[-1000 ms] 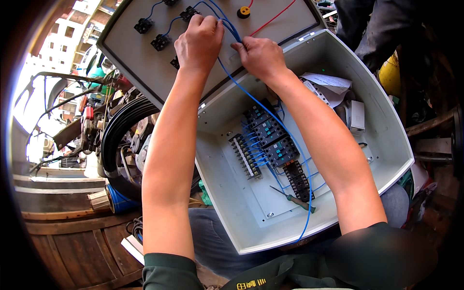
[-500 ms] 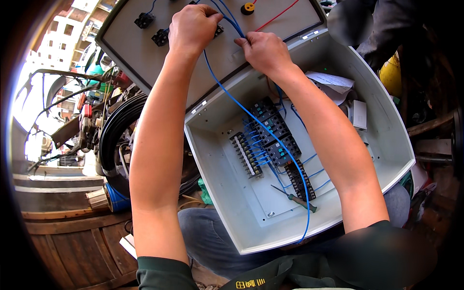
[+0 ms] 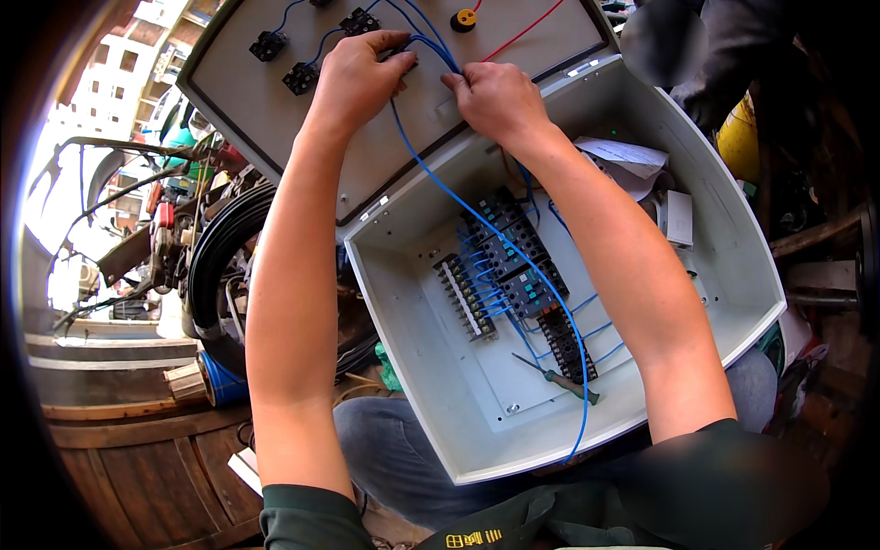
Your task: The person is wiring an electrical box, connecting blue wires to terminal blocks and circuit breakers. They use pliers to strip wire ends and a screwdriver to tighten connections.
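Observation:
High on the inside of the raised grey enclosure door (image 3: 266, 110), my left hand (image 3: 359, 78) is closed, thumb and index finger at a blue wire beside a black switch block (image 3: 357, 20); its other fingers are partly hidden. My right hand (image 3: 495, 101) pinches the blue wire bundle (image 3: 440, 57) near the hinge side. A loose blue wire (image 3: 429, 172) hangs down across the open grey box (image 3: 541, 449). Inside are black contactors (image 3: 524, 289), a terminal strip (image 3: 463, 293), a black relay base (image 3: 564, 344) and a green-handled screwdriver (image 3: 573, 388).
A coil of black cable (image 3: 211, 261), a blue can (image 3: 223, 376) and cluttered parts lie at left above wooden planks (image 3: 128, 486). Another person's dark trouser leg (image 3: 742, 46) and a yellow object (image 3: 738, 147) are at upper right. Folded papers (image 3: 623, 160) lie in the box.
My left hand has moved left and somewhat down, turning with it; the hanging blue wire has shifted left. My right hand has moved slightly right and up, still pinching the bundle.

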The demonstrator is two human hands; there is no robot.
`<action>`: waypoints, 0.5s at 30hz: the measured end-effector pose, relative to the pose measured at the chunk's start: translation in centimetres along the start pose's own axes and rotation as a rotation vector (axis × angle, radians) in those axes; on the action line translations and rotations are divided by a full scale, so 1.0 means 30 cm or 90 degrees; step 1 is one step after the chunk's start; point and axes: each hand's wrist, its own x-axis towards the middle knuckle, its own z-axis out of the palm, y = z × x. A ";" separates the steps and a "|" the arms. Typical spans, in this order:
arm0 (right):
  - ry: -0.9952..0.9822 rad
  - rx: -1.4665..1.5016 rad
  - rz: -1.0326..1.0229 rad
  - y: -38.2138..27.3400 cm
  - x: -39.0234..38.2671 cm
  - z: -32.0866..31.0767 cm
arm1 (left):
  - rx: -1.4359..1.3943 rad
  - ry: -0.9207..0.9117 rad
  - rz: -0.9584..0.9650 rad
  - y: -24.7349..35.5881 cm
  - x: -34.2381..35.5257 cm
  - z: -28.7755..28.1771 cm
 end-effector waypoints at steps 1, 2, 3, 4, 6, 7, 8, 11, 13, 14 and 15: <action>-0.003 0.001 0.003 -0.002 0.000 0.000 | 0.001 0.003 0.001 -0.008 -0.004 -0.005; -0.004 0.000 0.006 0.000 0.001 -0.002 | -0.001 0.006 0.003 0.004 -0.009 -0.005; -0.004 -0.001 0.009 0.004 0.001 -0.005 | 0.036 0.032 0.001 0.014 -0.021 -0.004; -0.004 -0.001 0.011 0.007 0.000 -0.008 | 0.073 0.058 -0.001 0.022 -0.038 -0.003; -0.005 0.005 0.013 -0.001 -0.002 -0.006 | 0.153 0.118 0.048 0.024 -0.054 -0.012; -0.005 0.008 0.014 -0.005 -0.003 -0.005 | 0.192 0.152 0.100 -0.003 -0.060 -0.004; -0.004 0.003 0.013 -0.007 -0.002 -0.004 | 0.232 0.185 0.152 -0.013 -0.067 0.001; 0.002 -0.001 0.014 -0.009 0.000 -0.001 | 0.227 0.162 0.158 -0.030 -0.088 0.008; 0.010 0.011 0.016 -0.003 0.001 0.003 | 0.202 0.153 0.114 -0.021 -0.103 0.004; 0.018 0.014 0.009 0.002 -0.001 0.007 | 0.189 0.149 0.092 -0.019 -0.108 0.002; 0.025 0.016 0.002 0.009 -0.003 0.010 | 0.198 0.132 0.091 -0.019 -0.099 -0.004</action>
